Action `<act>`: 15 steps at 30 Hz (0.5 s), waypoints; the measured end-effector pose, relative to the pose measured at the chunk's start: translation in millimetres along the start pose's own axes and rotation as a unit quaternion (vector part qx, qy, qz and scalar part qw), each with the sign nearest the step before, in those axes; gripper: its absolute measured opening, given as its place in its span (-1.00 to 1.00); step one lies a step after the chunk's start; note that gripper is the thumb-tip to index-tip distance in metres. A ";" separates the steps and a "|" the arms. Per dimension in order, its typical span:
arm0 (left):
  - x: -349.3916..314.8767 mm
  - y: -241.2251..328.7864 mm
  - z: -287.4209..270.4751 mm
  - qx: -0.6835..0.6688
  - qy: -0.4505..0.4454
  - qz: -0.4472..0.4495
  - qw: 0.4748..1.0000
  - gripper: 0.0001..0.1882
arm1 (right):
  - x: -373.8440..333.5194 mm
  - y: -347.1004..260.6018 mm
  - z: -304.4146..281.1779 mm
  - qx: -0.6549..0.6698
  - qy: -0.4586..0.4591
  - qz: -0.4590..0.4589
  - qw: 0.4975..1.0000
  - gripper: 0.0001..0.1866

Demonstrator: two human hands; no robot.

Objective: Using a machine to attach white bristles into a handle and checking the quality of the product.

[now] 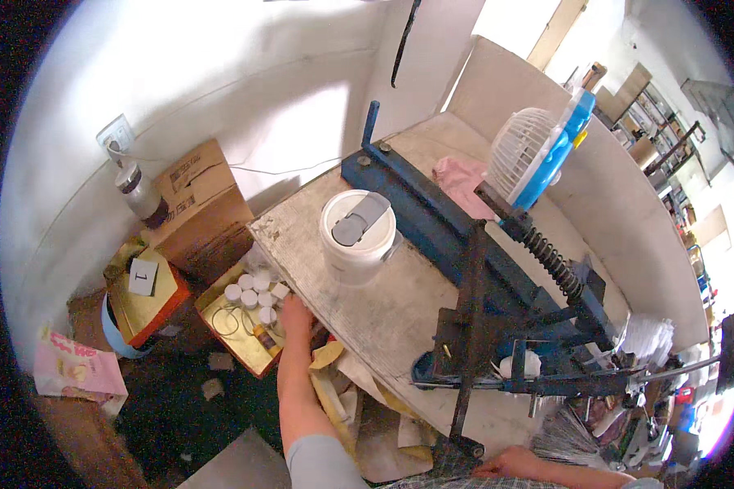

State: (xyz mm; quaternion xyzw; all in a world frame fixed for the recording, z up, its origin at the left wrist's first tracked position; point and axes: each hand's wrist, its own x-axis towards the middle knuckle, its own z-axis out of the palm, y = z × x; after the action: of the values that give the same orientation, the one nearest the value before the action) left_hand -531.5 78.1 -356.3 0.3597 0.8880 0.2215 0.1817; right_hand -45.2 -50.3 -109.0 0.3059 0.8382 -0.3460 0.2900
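My left hand (pixel 297 314) reaches down past the table edge to the right side of an open shallow box (pixel 235 341). Its fingers look bunched beside a small white block (pixel 280 291); whether they hold anything is hidden. In the box lie several round white caps (pixel 246 298), a small brown bottle (pixel 267 339) and a thin looped cord (pixel 227 321). My right hand (pixel 507 464) is low at the near edge of the table, below the dark lever press (pixel 473 326). Its fingers point left, and their grip does not show clearly.
A white tub (pixel 357 244) with a grey piece on its lid stands on the table (pixel 302 232). A blue-and-white fan (pixel 538 151) is behind the press, near a pink cloth (pixel 461 186). Left are a cardboard carton (pixel 200 208), an orange-edged box (pixel 148 306) and a pink packet (pixel 77 367).
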 end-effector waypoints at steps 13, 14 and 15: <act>-55.6 4.2 -71.6 -0.232 0.291 0.042 0.927 -0.47 | -5.9 -22.7 -14.0 0.022 -0.055 0.030 0.998 -0.61; -61.7 -11.7 -78.4 -0.240 0.331 0.026 0.912 -0.45 | -5.4 -21.8 -12.5 0.020 -0.031 0.015 0.999 -0.61; -80.9 13.0 -103.9 -0.315 0.272 -0.014 0.909 -0.44 | -4.6 -17.4 -10.4 0.025 -0.003 0.017 1.000 -0.60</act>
State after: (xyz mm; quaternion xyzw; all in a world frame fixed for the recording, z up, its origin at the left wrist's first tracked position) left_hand -519.6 0.9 -249.4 0.1973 0.7916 0.5769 0.0400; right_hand -57.5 -53.8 -92.6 0.3265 0.8231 -0.3626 0.2906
